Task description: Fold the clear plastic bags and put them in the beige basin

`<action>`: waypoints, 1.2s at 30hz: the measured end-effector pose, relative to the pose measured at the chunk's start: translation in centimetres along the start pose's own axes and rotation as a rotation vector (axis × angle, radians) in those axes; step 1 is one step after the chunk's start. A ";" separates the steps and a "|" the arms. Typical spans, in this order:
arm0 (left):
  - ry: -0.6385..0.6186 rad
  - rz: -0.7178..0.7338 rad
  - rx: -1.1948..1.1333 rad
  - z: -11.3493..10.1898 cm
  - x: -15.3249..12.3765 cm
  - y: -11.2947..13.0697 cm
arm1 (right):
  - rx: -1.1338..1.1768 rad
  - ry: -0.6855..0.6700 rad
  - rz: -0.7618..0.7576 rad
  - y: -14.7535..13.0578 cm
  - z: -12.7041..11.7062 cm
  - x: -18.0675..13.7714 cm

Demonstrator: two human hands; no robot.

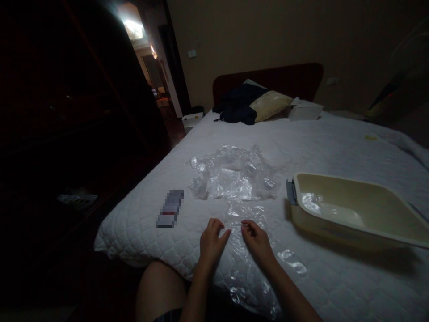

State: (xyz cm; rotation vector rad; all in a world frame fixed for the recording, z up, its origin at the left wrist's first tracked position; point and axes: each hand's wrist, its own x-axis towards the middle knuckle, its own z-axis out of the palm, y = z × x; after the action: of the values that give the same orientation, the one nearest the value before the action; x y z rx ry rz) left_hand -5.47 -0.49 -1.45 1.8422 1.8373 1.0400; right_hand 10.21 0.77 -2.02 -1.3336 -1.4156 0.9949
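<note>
My left hand (212,239) hovers over the near part of the bed, its fingers loosely bent and the thumb apart from them. Facing it, my right hand (257,241) has curved fingers with a gap at the thumb. Between and under both hands runs a long strip of clear plastic film (250,212), hanging down over the bed's front edge. I see no fold of it clearly gripped, though the right fingertips are close above it. Just beyond lies a crumpled heap of clear plastic bags (234,174).
A cream plastic storage box (342,237) with a grey side latch stands at right on the white quilted bed (134,223). A blurred-out flat object (170,209) lies at left. Dark cloth (237,103), a beige pillow (271,105) and a white box (304,110) sit by the headboard.
</note>
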 end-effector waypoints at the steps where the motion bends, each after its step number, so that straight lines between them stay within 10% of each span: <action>1: -0.001 0.003 0.015 0.1 0.0 0.0 | -0.014 0.016 -0.008 0.1 0.0 0.0; 11: 0.008 0.032 0.066 0.3 -0.2 -0.1 | 0.211 0.132 0.064 -1.7 -0.8 -0.4; 17: 0.013 0.044 0.069 0.3 -0.2 -0.2 | -0.007 -0.121 -0.127 -5.8 -2.5 -0.6; 25: 0.012 0.053 0.066 0.3 -0.3 -0.2 | 0.658 -0.261 0.507 -4.2 0.1 0.2; 36: 0.007 0.053 0.061 0.2 -0.3 -0.3 | 0.738 -0.060 0.599 -2.7 -2.2 0.5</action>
State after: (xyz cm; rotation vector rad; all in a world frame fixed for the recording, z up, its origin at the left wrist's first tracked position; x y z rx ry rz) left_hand -5.51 -0.69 -1.82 1.9338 1.8530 1.0208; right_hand 11.65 1.01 1.19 -1.1583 -0.5509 1.7458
